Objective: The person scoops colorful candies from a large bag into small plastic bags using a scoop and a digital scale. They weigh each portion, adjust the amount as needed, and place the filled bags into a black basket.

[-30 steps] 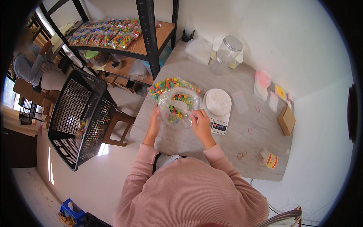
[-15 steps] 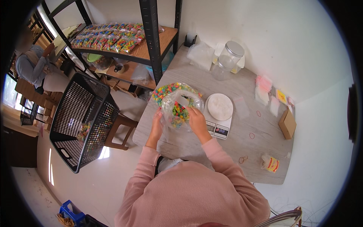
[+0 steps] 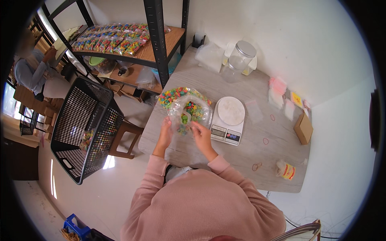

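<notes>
Rather indistinct bag [image 3: 175,109] between hands [image 3: 165,130] [image 3: 202,137]

Forearms [image 3: 210,155] forward — left hand [image 3: 164,131] near right hand [image 3: 201,136], fingers [image 3: 195,127] bent.

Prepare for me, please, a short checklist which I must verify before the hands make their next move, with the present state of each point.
1. Left hand has hold of the clear bag at its side: ok.
2. Colourful pieces can be seen in the bag: ok.
3. Right hand has a firm hold on something: cannot tell; its fingers are at the bag, but the pale shape near them is unclear.
4. Bag is off the platform of the white scale: ok, it lies to the left.
5. Display gives a reading: cannot tell, too small.
6. Rubber bands are gathered together: not ok, they lie scattered.
</notes>
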The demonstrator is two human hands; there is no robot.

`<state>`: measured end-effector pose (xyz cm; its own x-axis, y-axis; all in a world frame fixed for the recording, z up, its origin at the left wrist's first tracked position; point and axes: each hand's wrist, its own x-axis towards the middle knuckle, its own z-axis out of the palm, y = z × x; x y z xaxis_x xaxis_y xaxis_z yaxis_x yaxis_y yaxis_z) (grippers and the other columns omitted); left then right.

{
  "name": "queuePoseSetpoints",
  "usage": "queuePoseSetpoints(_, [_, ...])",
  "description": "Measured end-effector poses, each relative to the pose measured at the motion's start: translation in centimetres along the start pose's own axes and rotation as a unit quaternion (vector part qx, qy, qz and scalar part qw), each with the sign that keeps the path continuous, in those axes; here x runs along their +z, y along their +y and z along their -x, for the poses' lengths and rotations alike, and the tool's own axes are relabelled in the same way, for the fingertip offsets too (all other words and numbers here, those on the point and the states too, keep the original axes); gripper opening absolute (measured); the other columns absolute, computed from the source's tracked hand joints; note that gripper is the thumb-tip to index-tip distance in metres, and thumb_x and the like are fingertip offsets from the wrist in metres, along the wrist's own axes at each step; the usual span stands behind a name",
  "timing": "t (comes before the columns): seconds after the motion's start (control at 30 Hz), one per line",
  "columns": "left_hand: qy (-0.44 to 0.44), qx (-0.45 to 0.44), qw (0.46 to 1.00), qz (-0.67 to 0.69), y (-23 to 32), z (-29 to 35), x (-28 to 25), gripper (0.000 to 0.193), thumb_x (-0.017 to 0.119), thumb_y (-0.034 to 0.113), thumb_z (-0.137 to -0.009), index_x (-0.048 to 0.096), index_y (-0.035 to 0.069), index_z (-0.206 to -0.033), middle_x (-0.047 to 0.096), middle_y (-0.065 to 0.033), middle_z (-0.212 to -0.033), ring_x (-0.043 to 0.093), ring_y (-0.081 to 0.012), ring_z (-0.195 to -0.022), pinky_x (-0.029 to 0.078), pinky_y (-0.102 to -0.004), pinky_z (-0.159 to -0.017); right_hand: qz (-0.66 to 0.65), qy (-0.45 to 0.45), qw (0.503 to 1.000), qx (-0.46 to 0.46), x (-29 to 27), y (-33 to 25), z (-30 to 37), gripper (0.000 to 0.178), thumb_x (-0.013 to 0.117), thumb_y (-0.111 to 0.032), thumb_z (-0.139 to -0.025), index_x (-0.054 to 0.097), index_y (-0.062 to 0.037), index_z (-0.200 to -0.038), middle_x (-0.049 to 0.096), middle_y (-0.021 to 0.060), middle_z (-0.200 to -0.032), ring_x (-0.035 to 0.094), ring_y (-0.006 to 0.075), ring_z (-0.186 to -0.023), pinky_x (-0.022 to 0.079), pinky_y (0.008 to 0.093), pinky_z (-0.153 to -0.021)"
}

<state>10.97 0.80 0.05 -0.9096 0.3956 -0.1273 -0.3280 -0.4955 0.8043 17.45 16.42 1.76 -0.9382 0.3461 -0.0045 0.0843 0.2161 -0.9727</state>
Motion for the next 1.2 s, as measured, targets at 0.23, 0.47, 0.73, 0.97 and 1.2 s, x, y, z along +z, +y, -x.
queuePoseSetpoints(0.23, [-0.005, -0.002, 0.999, 0.040, 0.8, 0.5, 0.2, 0.046, 0.053, 0.032, -0.084, 0.037, 0.008, -0.120, 0.041, -0.0100, -0.128, 0.038, -0.0228, -0.119, 0.030, -0.0438, -0.097, -0.246, 0.020, 0.956, 0.159, -1.2, -0.4, -0.9, 0.027, 0.056, -0.011, -0.085, 0.055, 0.0033, -0.109, 0.059, 0.0044, -0.070, 0.050, 0.0081, -0.056, 0.039, 0.0199, -0.050])
queuePoseSetpoints(0.47, [0.140, 0.172, 0.922, -0.316, 2.1, 1.1, -0.2, 0.051, 0.070, 0.020, -0.070, 0.042, 0.006, -0.110, 0.049, -0.0090, -0.110, 0.046, -0.0207, -0.103, 0.039, -0.0342, -0.084, -0.276, 0.121, 0.946, 0.120, -2.9, -0.5, -0.7, 0.033, 0.058, -0.014, -0.085, 0.048, 0.0031, -0.111, 0.063, 0.0106, -0.082, 0.061, 0.0143, -0.067, 0.045, 0.0225, -0.055])
queuePoseSetpoints(0.73, [0.051, 0.206, 0.798, -0.564, 6.4, 2.7, 4.6, 0.061, 0.078, 0.026, -0.057, 0.048, 0.005, -0.105, 0.050, -0.0067, -0.097, 0.049, -0.0213, -0.092, 0.035, -0.0345, -0.081, -0.297, 0.156, 0.936, 0.102, -4.3, -0.3, -1.3, 0.032, 0.056, -0.014, -0.086, 0.046, 0.0028, -0.111, 0.062, 0.0118, -0.083, 0.062, 0.0166, -0.068, 0.047, 0.0235, -0.057])
queuePoseSetpoints(0.97, [0.028, 0.232, 0.732, -0.640, 7.7, 2.5, 7.1, 0.063, 0.077, 0.029, -0.057, 0.048, 0.004, -0.107, 0.051, -0.0077, -0.097, 0.046, -0.0259, -0.095, 0.033, -0.0375, -0.083, -0.280, 0.153, 0.945, 0.070, -6.9, -2.3, -1.9, 0.033, 0.056, -0.014, -0.085, 0.045, 0.0012, -0.113, 0.061, 0.0113, -0.078, 0.060, 0.0159, -0.065, 0.046, 0.0244, -0.058])
queuePoseSetpoints(1.2, [-0.021, 0.222, 0.727, -0.650, 7.9, 1.8, 8.7, 0.067, 0.078, 0.030, -0.057, 0.046, 0.003, -0.110, 0.051, -0.0091, -0.100, 0.046, -0.0274, -0.097, 0.033, -0.0386, -0.084, -0.259, 0.087, 0.960, 0.053, -9.7, -6.4, -3.1, 0.033, 0.056, -0.013, -0.084, 0.046, 0.0010, -0.112, 0.061, 0.0114, -0.076, 0.057, 0.0147, -0.061, 0.046, 0.0257, -0.059])
